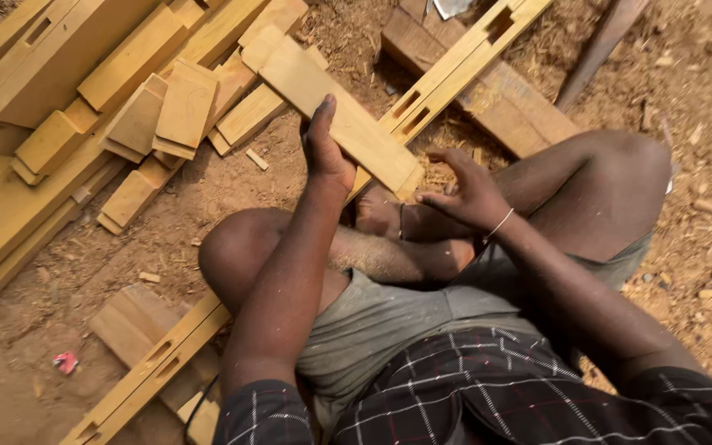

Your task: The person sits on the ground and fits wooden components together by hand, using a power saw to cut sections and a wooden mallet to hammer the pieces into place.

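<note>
Sitting cross-legged on the sawdust, the person steadies a flat wooden board (341, 115) with the left hand (325, 152) clasped round its near edge, tilting it up; the right hand (465, 191) hovers half-open, empty, beside its lower end. Beyond lies a mortised rail (455, 70) and stacked offcuts (166, 111).

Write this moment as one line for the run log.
left hand: grips flat wooden board | right hand: open, near board end | long mortised rail: under board

We sit on the sawdust-strewn dirt floor (694, 272); the long mortised pale wooden rail (447, 78) runs under our knees, the heap of short pale timber offcuts (158, 115) lies left, the flat pale wooden board (339, 115) above the rail.
</note>
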